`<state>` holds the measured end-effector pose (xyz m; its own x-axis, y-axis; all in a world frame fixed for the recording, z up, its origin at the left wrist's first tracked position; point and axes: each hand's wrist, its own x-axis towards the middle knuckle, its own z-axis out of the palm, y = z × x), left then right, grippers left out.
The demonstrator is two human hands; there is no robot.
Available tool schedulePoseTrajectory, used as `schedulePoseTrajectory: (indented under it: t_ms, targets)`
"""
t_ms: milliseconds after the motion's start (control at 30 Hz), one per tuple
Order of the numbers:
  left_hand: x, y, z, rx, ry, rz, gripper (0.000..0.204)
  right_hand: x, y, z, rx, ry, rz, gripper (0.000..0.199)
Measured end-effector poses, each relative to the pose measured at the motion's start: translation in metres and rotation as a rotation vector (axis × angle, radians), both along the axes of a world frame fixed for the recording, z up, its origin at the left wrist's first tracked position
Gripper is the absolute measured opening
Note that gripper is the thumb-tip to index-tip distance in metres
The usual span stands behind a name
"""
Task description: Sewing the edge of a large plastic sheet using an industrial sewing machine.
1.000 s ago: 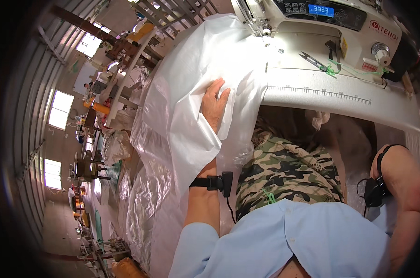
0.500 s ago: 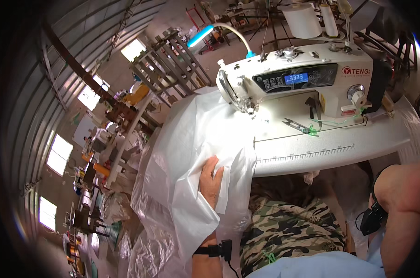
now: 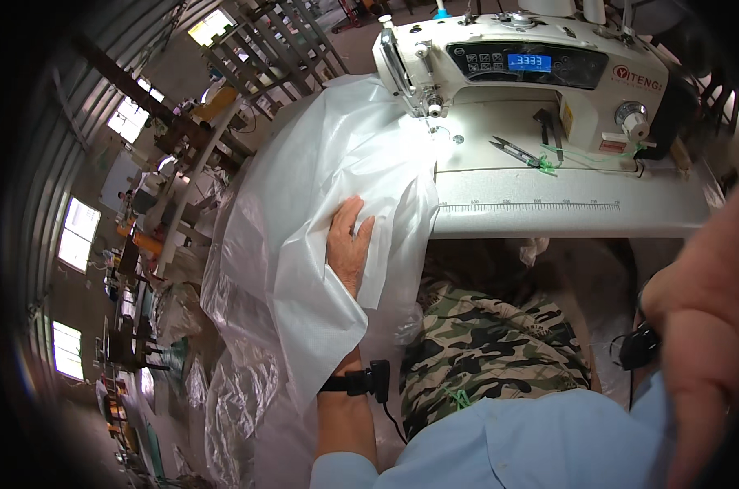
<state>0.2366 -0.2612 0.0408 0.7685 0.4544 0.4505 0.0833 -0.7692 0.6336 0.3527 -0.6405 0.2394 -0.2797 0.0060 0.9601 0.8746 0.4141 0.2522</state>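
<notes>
My left hand (image 3: pixel 349 248) lies on a translucent white plastic sheet (image 3: pixel 292 187), its fingers stretched out and the thumb apart. A fold of the sheet hangs over my left wrist, above a black band (image 3: pixel 361 381). The sheet's far part reaches the lit needle area of a white sewing machine (image 3: pixel 508 81). My right hand (image 3: pixel 708 301) is raised at the right edge, very near and blurred. Its fingers cannot be made out. On the machine bed, thread snips (image 3: pixel 512 151) lie beside green thread (image 3: pixel 546 165) and a dark tool (image 3: pixel 549 126).
The machine bed (image 3: pixel 516 220) has a ruled front edge above my camouflage-clad lap (image 3: pixel 491 350). More clear plastic (image 3: pixel 239 416) hangs down at the left. Metal racks (image 3: pixel 275 49) and a cluttered bench (image 3: pixel 194 159) stand farther off. White thread cones sit behind the machine.
The view has tilted down, so the machine sits higher in the picture. My left hand keeps its place on the sheet. My right hand has come up closer at the right edge.
</notes>
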Motion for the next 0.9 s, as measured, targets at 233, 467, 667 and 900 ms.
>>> schedulePoseTrajectory:
  t_ms: [233,467,667,900]
  targets:
    - [-0.022,0.021,-0.006,0.095,-0.026,-0.003,0.042,-0.029,0.087,-0.119,-0.118,0.455,-0.05,0.05]
    - [-0.032,0.022,0.0,0.009,0.026,-0.037,0.044,-0.067,0.155,-0.264,-1.027,1.475,0.231,0.025]
    - [-0.027,0.037,-0.001,-0.043,-0.013,-0.105,0.042,-0.08,0.207,-0.297,-1.031,1.908,0.373,0.027]
    - [-0.02,0.058,0.005,-0.071,0.04,-0.183,0.042,-0.104,0.216,-0.323,-1.603,1.65,0.599,0.033]
